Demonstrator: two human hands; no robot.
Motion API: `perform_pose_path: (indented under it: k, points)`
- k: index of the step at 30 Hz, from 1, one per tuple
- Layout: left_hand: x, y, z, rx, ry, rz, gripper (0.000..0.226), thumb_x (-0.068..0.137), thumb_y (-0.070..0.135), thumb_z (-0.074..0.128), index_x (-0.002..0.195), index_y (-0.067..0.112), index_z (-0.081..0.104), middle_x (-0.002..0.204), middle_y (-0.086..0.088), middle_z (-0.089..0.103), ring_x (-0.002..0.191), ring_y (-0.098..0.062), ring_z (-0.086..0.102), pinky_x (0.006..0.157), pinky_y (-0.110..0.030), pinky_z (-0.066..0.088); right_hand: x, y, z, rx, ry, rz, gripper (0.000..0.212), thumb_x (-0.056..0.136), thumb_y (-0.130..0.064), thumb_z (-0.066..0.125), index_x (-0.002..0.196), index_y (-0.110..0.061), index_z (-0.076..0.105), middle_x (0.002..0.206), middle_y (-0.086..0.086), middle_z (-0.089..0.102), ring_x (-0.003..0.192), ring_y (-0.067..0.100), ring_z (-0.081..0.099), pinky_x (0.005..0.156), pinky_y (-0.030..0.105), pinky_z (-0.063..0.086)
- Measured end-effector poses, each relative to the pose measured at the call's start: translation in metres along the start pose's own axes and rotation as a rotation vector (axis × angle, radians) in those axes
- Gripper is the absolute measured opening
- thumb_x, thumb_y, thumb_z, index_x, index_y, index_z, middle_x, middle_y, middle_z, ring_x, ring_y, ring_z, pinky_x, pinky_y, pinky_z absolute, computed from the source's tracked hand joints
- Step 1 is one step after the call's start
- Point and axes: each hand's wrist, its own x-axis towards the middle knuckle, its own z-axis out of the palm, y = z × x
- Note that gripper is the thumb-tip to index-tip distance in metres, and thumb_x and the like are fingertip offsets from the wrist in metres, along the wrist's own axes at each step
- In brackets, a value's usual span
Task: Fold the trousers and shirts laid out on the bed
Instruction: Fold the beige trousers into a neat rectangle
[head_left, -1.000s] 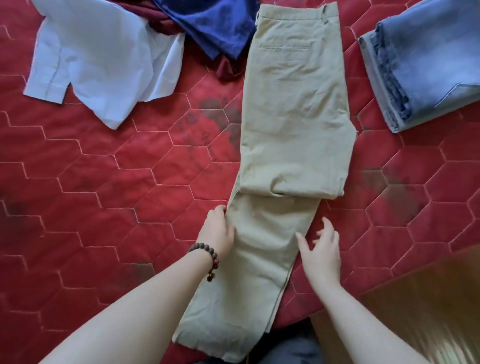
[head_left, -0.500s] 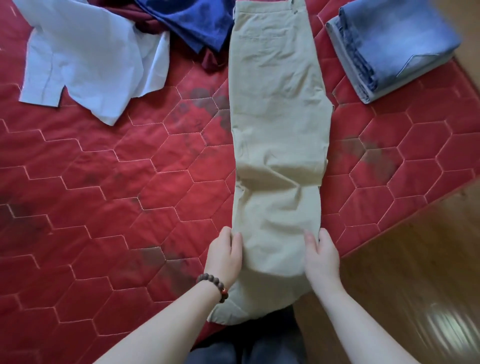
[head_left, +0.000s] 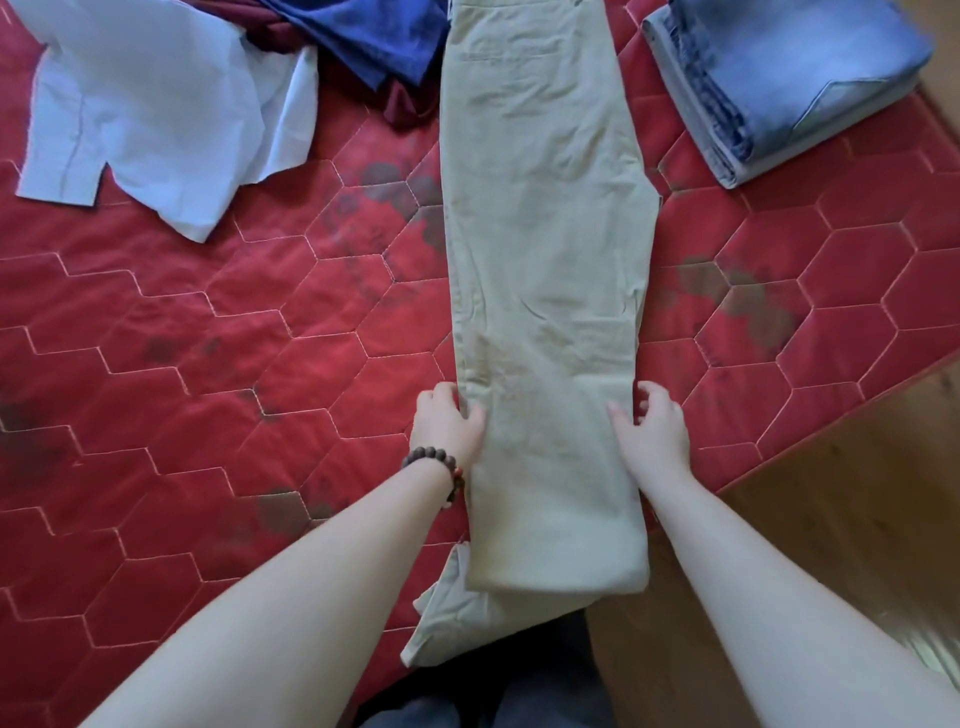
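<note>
Khaki trousers (head_left: 545, 260) lie lengthwise on the red quilted bed (head_left: 208, 364), waistband at the far end. Their near end is doubled over at the bed's edge, and a lower layer sticks out beneath it at the left. My left hand (head_left: 448, 423), with a bead bracelet on the wrist, grips the trousers' left edge, thumb on top. My right hand (head_left: 652, 423) grips the right edge at the same height, fingers curled at the cloth's side. A crumpled white shirt (head_left: 156, 104) lies at the far left.
A navy garment (head_left: 374, 36) and a maroon garment (head_left: 402, 104) lie heaped at the top centre. Folded blue jeans (head_left: 779, 78) sit at the top right. The bed's edge runs diagonally at the right, with wooden floor (head_left: 857, 493) beyond it.
The crosswise fold that stood across the middle of the trousers is gone and the cloth lies smooth. Both hands have shifted to grip the trousers' two side edges.
</note>
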Motion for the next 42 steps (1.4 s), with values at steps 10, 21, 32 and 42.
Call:
perform_pose_path:
  k: [10, 21, 32, 42]
  points:
    - [0.028, 0.03, 0.006, -0.108, 0.128, -0.07, 0.03, 0.095, 0.032, 0.054, 0.117, 0.012, 0.055, 0.12, -0.012, 0.05, 0.113, -0.029, 0.052, 0.095, -0.043, 0.045, 0.019, -0.004, 0.008, 0.0, 0.036, 0.034, 0.013, 0.092, -0.019, 0.054, 0.098, -0.009, 0.059, 0.102, 0.01, 0.065, 0.092, 0.029, 0.056, 0.072, 0.033, 0.038]
    - [0.084, 0.072, -0.01, -0.277, 0.22, -0.121, 0.016, 0.094, 0.023, 0.049, 0.096, 0.009, 0.056, 0.089, -0.001, 0.058, 0.093, -0.026, 0.056, 0.07, -0.024, 0.032, 0.069, -0.039, 0.006, 0.352, 0.055, 0.075, 0.038, 0.093, -0.027, 0.058, 0.127, -0.012, 0.053, 0.106, 0.002, 0.067, 0.096, 0.02, 0.062, 0.088, 0.036, 0.049]
    - [0.095, 0.067, -0.025, -0.21, 0.259, 0.023, 0.036, 0.092, 0.025, 0.054, 0.062, 0.014, 0.037, 0.059, 0.004, 0.037, 0.053, -0.012, 0.034, 0.053, -0.029, 0.024, 0.11, -0.064, -0.006, 0.198, 0.21, -0.06, 0.031, 0.092, -0.023, 0.06, 0.068, -0.009, 0.046, 0.063, 0.0, 0.044, 0.065, 0.022, 0.043, 0.059, 0.032, 0.029]
    - [0.082, 0.048, -0.02, -0.13, 0.179, 0.056, 0.034, 0.091, 0.034, 0.059, 0.068, 0.011, 0.051, 0.063, 0.003, 0.05, 0.064, -0.018, 0.047, 0.055, -0.028, 0.033, 0.087, -0.044, 0.0, 0.107, 0.086, -0.044, 0.043, 0.093, -0.033, 0.058, 0.06, -0.015, 0.036, 0.054, -0.002, 0.037, 0.054, 0.018, 0.034, 0.049, 0.033, 0.024]
